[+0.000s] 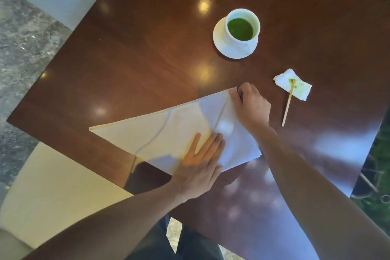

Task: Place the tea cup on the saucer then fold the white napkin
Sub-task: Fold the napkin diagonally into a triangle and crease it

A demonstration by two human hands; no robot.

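Observation:
A white tea cup (pixel 242 27) holding green tea stands on a white saucer (pixel 219 36) at the far middle of the dark wooden table (pixel 137 59). The white napkin (pixel 164 131) lies near the front edge, folded into a triangle with a flap turned over on its right side. My left hand (pixel 200 162) presses flat on the napkin's lower middle, fingers spread. My right hand (pixel 251 105) pinches the napkin's top corner against the table.
A crumpled paper tissue (pixel 295 86) with green stains lies right of my right hand, and a wooden stirrer (pixel 288 107) rests partly on it. Cream chair cushions (pixel 48 186) sit at the left. The table's front corner is near my body.

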